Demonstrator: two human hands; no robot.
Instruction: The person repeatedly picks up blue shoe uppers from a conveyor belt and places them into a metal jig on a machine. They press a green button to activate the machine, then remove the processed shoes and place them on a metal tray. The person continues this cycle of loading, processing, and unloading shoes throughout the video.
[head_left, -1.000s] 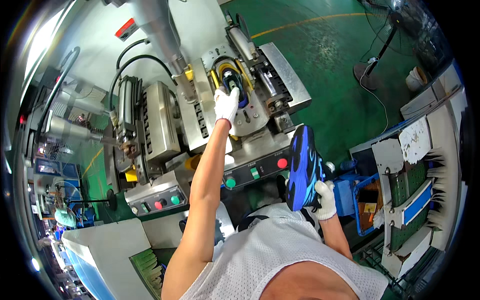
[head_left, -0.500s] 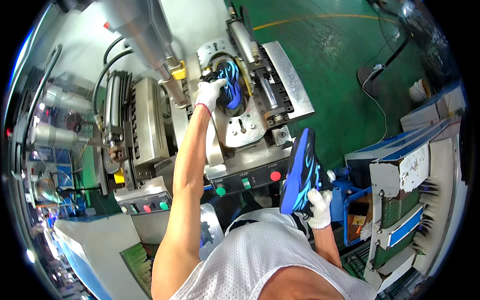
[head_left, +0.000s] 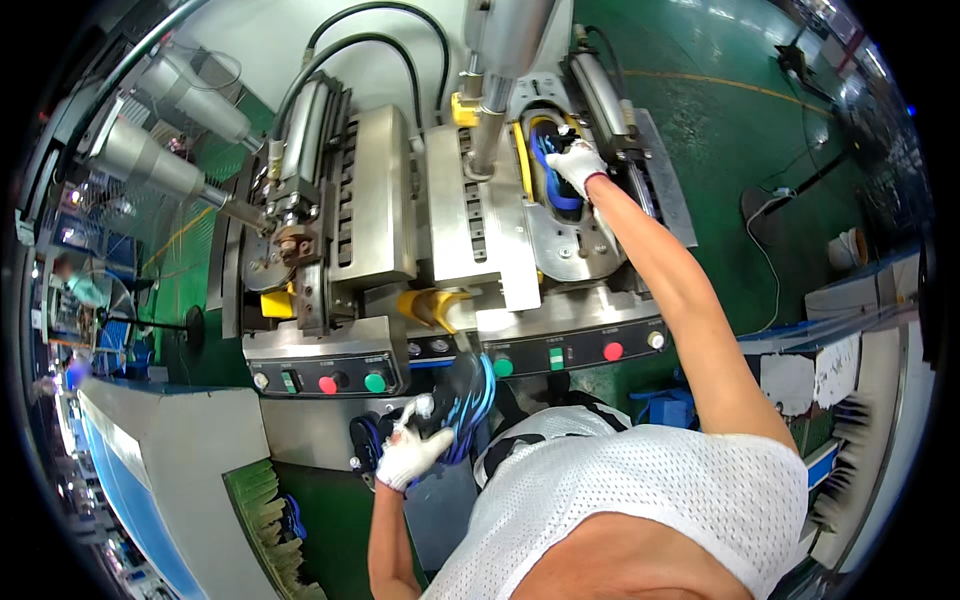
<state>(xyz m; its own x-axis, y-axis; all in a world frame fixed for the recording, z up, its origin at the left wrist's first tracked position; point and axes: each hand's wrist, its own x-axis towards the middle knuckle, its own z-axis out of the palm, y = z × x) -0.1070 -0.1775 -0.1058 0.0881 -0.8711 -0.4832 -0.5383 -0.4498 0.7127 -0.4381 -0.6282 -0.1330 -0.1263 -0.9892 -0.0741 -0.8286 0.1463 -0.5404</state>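
Note:
My right hand [head_left: 577,166], in a white glove, reaches far forward into the right press station. Its fingers are closed on the upper of a black and blue shoe [head_left: 566,201], which lies in the oval metal mould [head_left: 568,245]. Close to my body at centre-left, my gloved left hand [head_left: 408,456] grips a second shoe [head_left: 470,405], dark with light-blue and purple-blue streaks. That shoe stands tilted in front of the control panel and is partly blurred. Beside the left hand another dark shoe [head_left: 366,440] rests low down.
Control panels with coloured buttons [head_left: 613,351] run along the press front. A metal cylinder [head_left: 490,120] hangs beside the mould; a steel block [head_left: 375,200] stands left. Brush-edged machines flank me, one with green bristles [head_left: 262,520]. A fan stand [head_left: 765,212] is at the right.
My left hand has left the mould and come back low beside my body, holding a shoe. My right hand has gone from my right side forward to the shoe in the mould. The view has turned left.

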